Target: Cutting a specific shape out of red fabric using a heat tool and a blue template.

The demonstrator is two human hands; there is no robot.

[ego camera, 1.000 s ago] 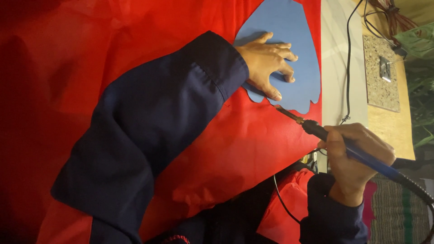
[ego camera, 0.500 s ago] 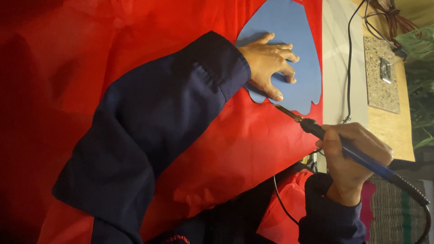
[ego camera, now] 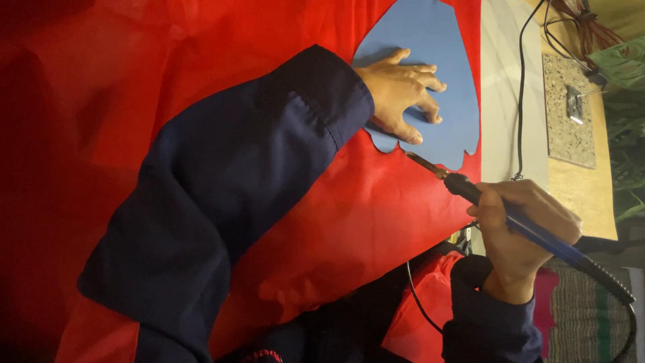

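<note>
A wide sheet of red fabric (ego camera: pixel 134 101) covers the work surface. On it lies a blue template (ego camera: pixel 437 40) with a scalloped lower edge. My left hand (ego camera: pixel 400 91) presses flat on the blue template, fingers spread. My right hand (ego camera: pixel 521 232) grips a blue-handled soldering iron (ego camera: pixel 531 228) like a pen. Its metal tip (ego camera: pixel 420 160) touches the red fabric right at the template's lower edge, just below my left thumb.
A black cable (ego camera: pixel 521 87) runs along a pale strip of table at the right. A speckled stone slab (ego camera: pixel 568 111) lies on a yellow board beyond it. The iron's black cord (ego camera: pixel 621 316) trails off lower right over striped cloth (ego camera: pixel 584 323).
The iron's tip has slid slightly left along the template's lower edge, toward my left thumb. My left hand has stayed pressed on the template.
</note>
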